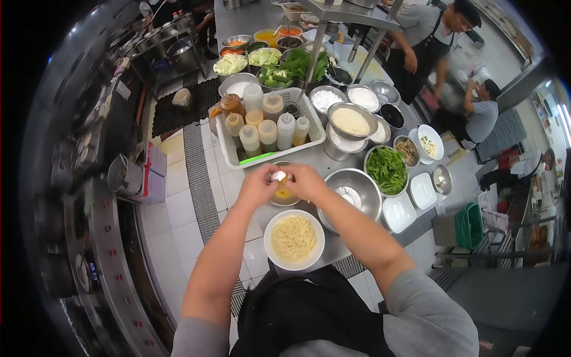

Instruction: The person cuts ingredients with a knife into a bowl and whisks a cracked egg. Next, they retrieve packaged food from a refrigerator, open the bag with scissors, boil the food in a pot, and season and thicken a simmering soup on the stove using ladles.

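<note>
My left hand point(258, 186) and my right hand point(306, 183) meet over a small metal bowl point(292, 202) with yellow, egg-like liquid in it. Between my fingertips is a white eggshell point(278, 176), and the fingers of both hands are closed on it. Part of the shell is hidden by my fingers. Nearest to me, a white bowl of noodles point(294, 238) stands by the counter's edge. A large metal mixing bowl point(372, 199) lies to the right, partly behind my right forearm.
Beyond my hands is a white basket point(229, 159) of squeeze bottles point(267, 134). Bowls of leafy greens point(386, 169), flour-like powder point(350, 121) and cut vegetables point(264, 56) crowd the counter. Two white dishes point(399, 214) lie at right. Co-workers point(428, 53) stand across the counter.
</note>
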Demonstrator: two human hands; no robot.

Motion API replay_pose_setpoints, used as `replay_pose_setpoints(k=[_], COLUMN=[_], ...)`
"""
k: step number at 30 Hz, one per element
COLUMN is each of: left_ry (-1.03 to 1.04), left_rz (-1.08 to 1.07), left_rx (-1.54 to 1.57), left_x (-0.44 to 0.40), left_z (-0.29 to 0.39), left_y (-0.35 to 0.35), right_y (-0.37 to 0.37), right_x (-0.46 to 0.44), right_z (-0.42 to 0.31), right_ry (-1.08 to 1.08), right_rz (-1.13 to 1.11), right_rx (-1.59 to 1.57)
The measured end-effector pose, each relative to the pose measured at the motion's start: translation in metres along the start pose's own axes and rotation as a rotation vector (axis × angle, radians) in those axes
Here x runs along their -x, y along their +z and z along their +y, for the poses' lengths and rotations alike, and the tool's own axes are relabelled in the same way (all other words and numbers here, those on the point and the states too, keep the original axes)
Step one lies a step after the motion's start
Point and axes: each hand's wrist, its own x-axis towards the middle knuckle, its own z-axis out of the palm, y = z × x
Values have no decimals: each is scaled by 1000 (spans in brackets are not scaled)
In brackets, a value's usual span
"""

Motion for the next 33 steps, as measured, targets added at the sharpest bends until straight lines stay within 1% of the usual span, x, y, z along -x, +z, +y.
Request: replay_pose_setpoints(k=[1,2,3,4,5,6,7,8,9,10,12,13,14,16,18,20,22,24,26,28,30,32,33], left_ry=[18,36,43,132,222,227,301,380,347,365,39,40,60,106,407,382,433,212,133,-12,-57,86,-10], left_rz=[-64,-127,-137,-167,-196,-205,-194,-182,-145,-152,-31,-6,-28,-53,-164,-207,-255,-266,-217,-60,47,100,157], left_rx=[-50,-99,-97,-256,-415,-411,-468,-525,-553,-549,55,147,152,256,-152,-159,-157,19,13,167,95,-152,-90], left_x=[-3,-7,-9,-10,-9,-8,-8,-9,-5,-1,4,7,15,37,58,86,105,126,136,147,157,168,178], left_z=[0,0,8,16,24,25,27,29,35,35,25,21,27,44,78,102,115,107,84,34,-11,-59,-73], left_y=[-6,-12,-19,-27,-33,-38,-44,-49,-50,-46,-30,-21,-9,19,36,60,70,69,56,38,9,-28,-41], right_y=[-2,-2,-4,-8,-14,-17,-19,-22,-27,-28,-17,-2,14,12,24,13,4,-19,-24,-28,-41,-45,-46], right_x=[-1,-2,-2,-2,-2,1,5,8,12,18,33,39,47,83,112,149,197,255,314,371,416,458,488], right_z=[1,6,7,9,8,6,4,2,1,-2,-15,-6,5,-10,12,5,24,28,63,84,100,155,203], right_ry=[4,-127,-255,-246,-320,-393,-386,-369,-350,-340,237,304,355,380,254,386,481,611,708,864,933,963,809], right_rz=[12,38,61,68,70,69,73,127,185,199,163,181,197,173,138,274,284,362,370,543,664,818,938], right_rx=[4,162,320,324,431,538,542,534,529,539,-123,-540,-961,-1604,-1865,-1869,-1790,-1655,-1552,-1458,-1454,-1486,-1512])
